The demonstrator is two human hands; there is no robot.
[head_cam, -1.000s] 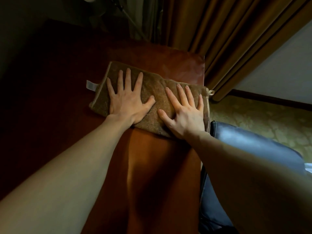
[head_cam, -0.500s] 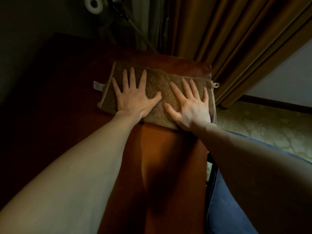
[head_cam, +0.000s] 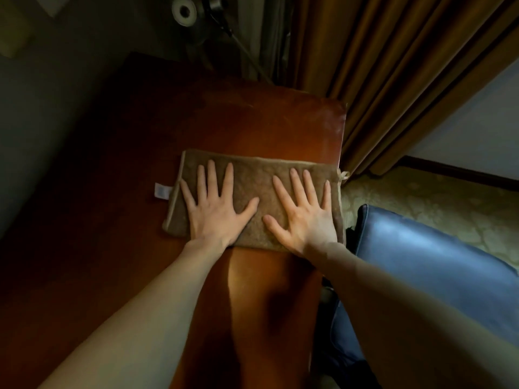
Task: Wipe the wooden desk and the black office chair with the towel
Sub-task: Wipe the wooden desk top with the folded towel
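Observation:
A folded brown towel [head_cam: 252, 186] lies flat on the reddish wooden desk [head_cam: 266, 122], close to its right edge. My left hand [head_cam: 216, 211] presses on the towel's left half, palm down with fingers spread. Beside it, my right hand [head_cam: 304, 217] rests the same way on the right half. Neither hand grips the cloth. A white label [head_cam: 161, 190] sticks out at the towel's left side. The shiny dark office chair [head_cam: 421, 254] stands to the right of the desk, partly hidden by my right forearm.
Brown curtains [head_cam: 393, 80] hang just behind the desk's far right corner. A round metal fixture on a thin rod [head_cam: 185, 9] stands behind the far edge. Patterned carpet [head_cam: 421, 197] shows beyond the chair. The desk's left part lies in deep shadow.
Both hands slid the towel back from the desk's far edge toward me, leaving more bare wood beyond it. The towel now lies squarer to the desk.

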